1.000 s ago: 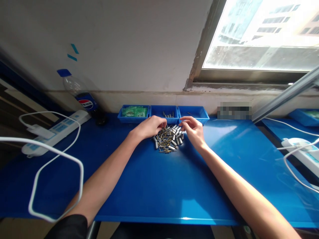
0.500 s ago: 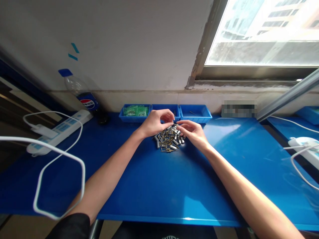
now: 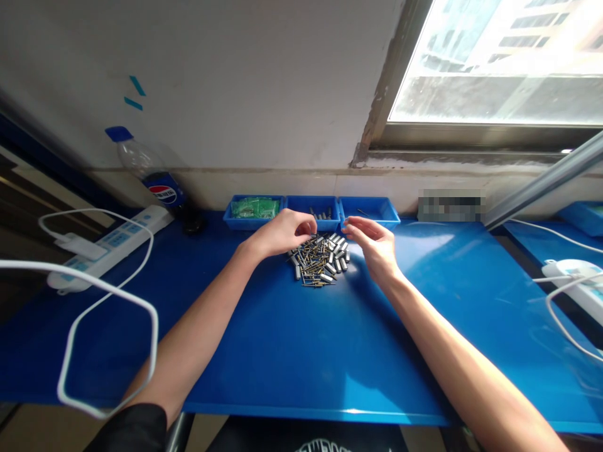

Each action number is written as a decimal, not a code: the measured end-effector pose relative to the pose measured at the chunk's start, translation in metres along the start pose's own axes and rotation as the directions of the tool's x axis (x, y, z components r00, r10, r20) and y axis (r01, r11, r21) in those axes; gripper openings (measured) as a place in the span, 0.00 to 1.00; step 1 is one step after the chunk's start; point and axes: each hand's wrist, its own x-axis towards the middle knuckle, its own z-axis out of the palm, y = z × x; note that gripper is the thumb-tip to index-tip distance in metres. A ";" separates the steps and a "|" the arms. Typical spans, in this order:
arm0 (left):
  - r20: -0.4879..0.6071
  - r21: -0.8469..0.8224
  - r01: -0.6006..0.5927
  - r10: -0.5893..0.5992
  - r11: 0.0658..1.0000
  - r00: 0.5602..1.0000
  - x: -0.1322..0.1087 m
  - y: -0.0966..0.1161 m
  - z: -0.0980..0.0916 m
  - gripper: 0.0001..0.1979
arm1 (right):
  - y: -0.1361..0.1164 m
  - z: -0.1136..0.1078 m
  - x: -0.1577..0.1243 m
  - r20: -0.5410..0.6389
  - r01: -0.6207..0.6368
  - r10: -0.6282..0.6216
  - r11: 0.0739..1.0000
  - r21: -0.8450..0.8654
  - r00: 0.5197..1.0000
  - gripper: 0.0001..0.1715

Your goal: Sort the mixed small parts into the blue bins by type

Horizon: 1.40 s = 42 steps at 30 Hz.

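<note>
A pile of small metal pieces (image 3: 315,262), thin brass-and-steel pins mixed with short silver cylinders, lies on the blue table. Over its left back edge is my left hand (image 3: 282,233), thumb and fingers curled together; anything between the tips is too small to make out. My right hand (image 3: 377,248) hovers at the pile's right back side, fingertips pinched in front of the bins, and what they hold cannot be made out. Just behind, the middle blue bin (image 3: 308,199) holds several small metal pieces. One thin piece lies in the right blue bin (image 3: 384,215).
Green packets (image 3: 254,208) fill the left bin. At the left stand a cola bottle (image 3: 162,188) and a white power strip (image 3: 113,245); a white cable (image 3: 153,339) loops over my left forearm. A second power strip (image 3: 577,279) lies at the right.
My hands have moved apart, the left one leftward and the right one slightly rightward. More of the pile and the middle bin now shows between them.
</note>
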 end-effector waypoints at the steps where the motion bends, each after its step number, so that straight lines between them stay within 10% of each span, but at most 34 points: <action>1: 0.037 0.038 0.034 -0.036 0.999 0.999 -0.002 -0.002 -0.003 0.07 | 0.000 -0.002 0.002 -0.027 0.028 -0.028 1.000 0.006 0.999 0.26; 20: 0.140 0.376 0.094 -0.156 0.922 0.978 -0.003 0.001 0.011 0.20 | -0.002 -0.007 0.001 -0.027 -0.018 0.019 1.000 0.023 0.999 0.20; 29: -0.038 -0.084 -0.038 0.035 0.996 0.999 0.002 0.011 0.006 0.18 | -0.003 -0.001 -0.004 0.035 -0.010 0.012 0.999 -0.051 0.999 0.17; 42: -0.170 -0.567 -0.029 -0.082 0.823 0.982 0.009 0.008 0.022 0.18 | -0.006 0.013 -0.015 0.272 -0.144 0.125 0.988 0.053 0.954 0.20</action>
